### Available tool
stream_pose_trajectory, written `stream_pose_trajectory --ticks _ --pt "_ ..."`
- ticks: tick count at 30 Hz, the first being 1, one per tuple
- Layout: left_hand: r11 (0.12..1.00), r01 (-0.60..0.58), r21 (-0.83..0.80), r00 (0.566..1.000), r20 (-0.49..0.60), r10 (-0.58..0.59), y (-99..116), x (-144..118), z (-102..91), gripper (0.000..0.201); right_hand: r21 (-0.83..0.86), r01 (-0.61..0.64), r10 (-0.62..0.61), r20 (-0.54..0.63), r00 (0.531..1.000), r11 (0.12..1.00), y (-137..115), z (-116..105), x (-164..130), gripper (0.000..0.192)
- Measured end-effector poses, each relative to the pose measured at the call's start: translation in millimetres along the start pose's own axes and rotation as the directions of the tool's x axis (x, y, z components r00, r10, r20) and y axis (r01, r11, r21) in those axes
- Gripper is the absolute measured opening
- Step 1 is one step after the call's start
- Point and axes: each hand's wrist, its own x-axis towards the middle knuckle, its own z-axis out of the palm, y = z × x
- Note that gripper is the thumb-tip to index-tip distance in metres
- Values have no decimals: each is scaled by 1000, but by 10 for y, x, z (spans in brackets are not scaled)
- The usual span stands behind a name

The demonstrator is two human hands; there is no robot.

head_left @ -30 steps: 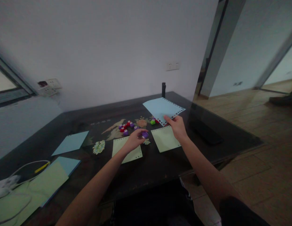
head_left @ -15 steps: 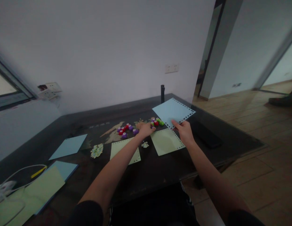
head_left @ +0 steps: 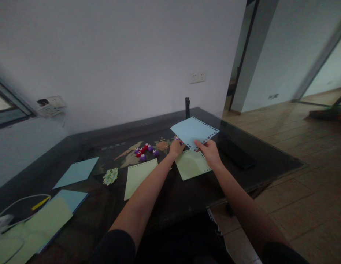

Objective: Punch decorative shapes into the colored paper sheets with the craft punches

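Observation:
My right hand (head_left: 211, 152) is closed on the lower edge of a light blue sheet of paper (head_left: 193, 130) with punched holes, thumb on top. The sheet is raised above the table and tilted. My left hand (head_left: 176, 148) is at the sheet's lower left corner, with its fingers largely hidden behind the paper. Little round figures with big eyes (head_left: 177, 139) show partly beside that hand. Under the blue sheet lies a pale green punched sheet (head_left: 191, 168). Further left, several red and purple eyed figures (head_left: 143, 157) stand on the dark table (head_left: 184, 205).
Another pale green sheet (head_left: 139, 178) lies left of my left forearm, beside a pale flowery cluster (head_left: 110, 176). A blue sheet (head_left: 77, 172), stacked papers (head_left: 44, 223) and a white cable (head_left: 19, 198) are at the left. A black upright object (head_left: 187, 106) stands behind; a dark flat object (head_left: 238, 156) lies right.
My left hand has moved right, to the corner of the blue sheet. The sheet has come left and now covers most of the right-hand figures. The view has shifted slightly.

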Motion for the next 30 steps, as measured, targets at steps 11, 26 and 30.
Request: stream_pose_trajectory --ticks 11,26,30 --pt "939 -21 -342 995 -104 -15 -230 -236 -417 22 31 -9 10 -11 1000 999 21 -29 14 36" --pt "675 128 -727 991 69 -114 -570 -1087 -1145 43 -151 -293 325 581 747 944 74 75 -127 36" --pt "755 48 -654 992 -53 -110 -564 -1100 -1169 27 -214 -272 345 601 721 938 94 85 -115 36"
